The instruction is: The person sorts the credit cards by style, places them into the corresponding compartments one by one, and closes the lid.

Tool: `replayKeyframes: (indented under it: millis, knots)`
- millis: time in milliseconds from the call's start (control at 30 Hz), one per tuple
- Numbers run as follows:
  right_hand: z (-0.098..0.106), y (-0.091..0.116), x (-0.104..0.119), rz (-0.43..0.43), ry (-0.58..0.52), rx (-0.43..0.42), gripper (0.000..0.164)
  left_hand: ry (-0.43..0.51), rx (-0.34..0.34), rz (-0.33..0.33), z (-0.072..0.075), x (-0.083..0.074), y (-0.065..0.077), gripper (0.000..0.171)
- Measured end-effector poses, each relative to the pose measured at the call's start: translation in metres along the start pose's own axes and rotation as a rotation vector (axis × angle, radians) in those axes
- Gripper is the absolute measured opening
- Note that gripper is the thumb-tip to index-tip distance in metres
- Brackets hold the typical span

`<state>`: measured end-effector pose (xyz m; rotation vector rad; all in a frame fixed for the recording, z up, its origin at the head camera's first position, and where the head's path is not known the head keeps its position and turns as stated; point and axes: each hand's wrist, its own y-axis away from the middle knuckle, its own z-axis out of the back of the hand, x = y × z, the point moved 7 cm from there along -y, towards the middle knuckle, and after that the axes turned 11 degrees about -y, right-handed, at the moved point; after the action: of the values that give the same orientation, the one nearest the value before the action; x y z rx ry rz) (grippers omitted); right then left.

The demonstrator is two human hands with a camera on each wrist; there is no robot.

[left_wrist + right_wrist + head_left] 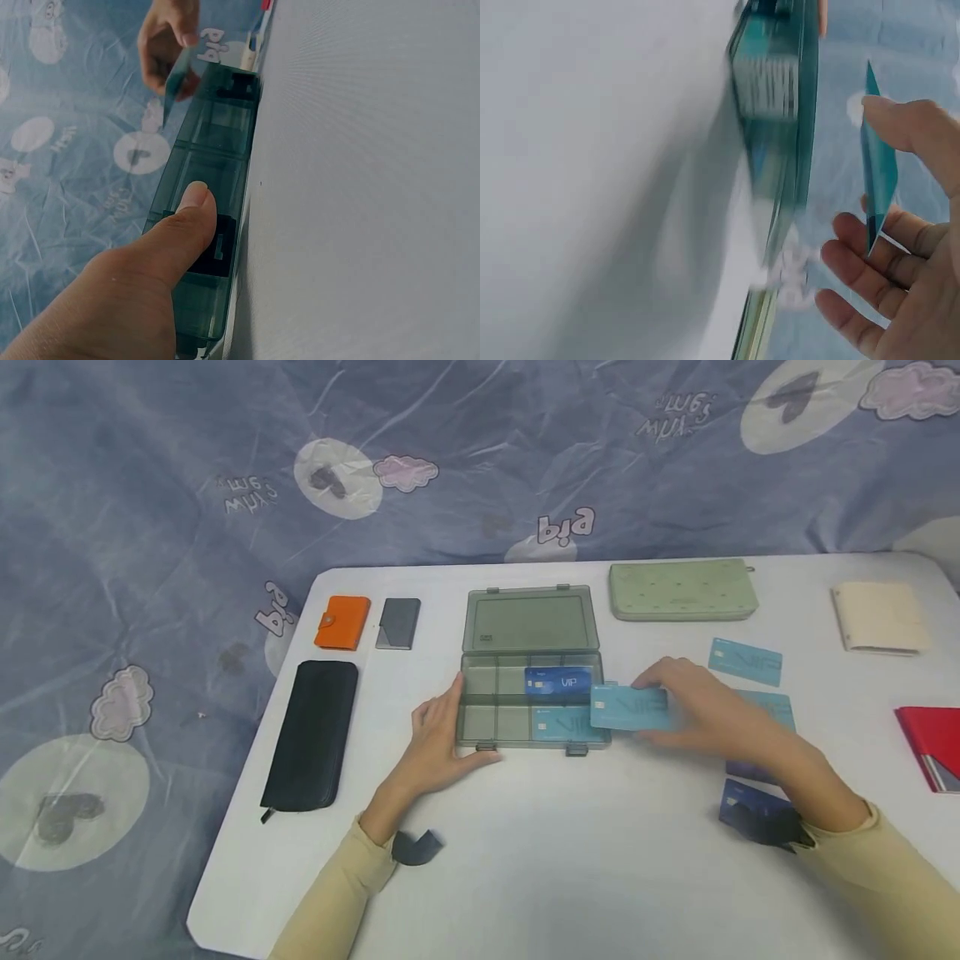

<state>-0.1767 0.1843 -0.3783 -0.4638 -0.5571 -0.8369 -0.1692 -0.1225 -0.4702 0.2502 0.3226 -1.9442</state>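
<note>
A translucent green compartment box (480, 724) lies with its lid (532, 620) folded back. My left hand (435, 752) rests against its left side with straight fingers; in the left wrist view the thumb (191, 225) presses the front wall beside a latch. A light-blue card (628, 707) is pinched between thumb and fingers of my right hand (697, 710), tilted above the box's right edge. Inside the box, a dark-blue VIP card (555, 681) lies in the back row and another light-blue card (558, 724) in the front row, partly covered by the held card.
Right of the box lie several cards, among them a light-blue one (745, 661) and a dark-blue one (757, 810). Around them are a green wallet (682, 589), a cream holder (881, 617) and a red one (933, 743). At left are an orange cardholder (342, 622), a grey cardholder (398, 623) and a black wallet (310, 735).
</note>
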Motion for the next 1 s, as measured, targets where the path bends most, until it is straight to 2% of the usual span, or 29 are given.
replayKeyframes:
  millis: [167,333,500,767,1000]
  knots:
    - [-0.027,-0.024,0.012,0.101,-0.044,0.054,0.054,0.009,-0.004,0.006,-0.001,0.001,0.001,0.120]
    - [-0.045,-0.035,0.015,0.130,-0.037,0.099,0.054,0.007,-0.005,0.001,-0.002,0.001,0.001,0.120]
    - [-0.050,-0.037,0.013,0.145,-0.010,0.080,0.059,-0.002,-0.006,-0.006,-0.001,0.001,0.001,0.120]
    - [-0.043,-0.026,0.003,0.125,-0.016,0.033,0.061,0.011,-0.005,0.000,0.000,0.000,0.001,0.120]
    - [-0.005,0.003,-0.033,0.013,-0.018,-0.081,0.053,0.001,-0.018,-0.015,0.002,-0.001,0.001,0.121]
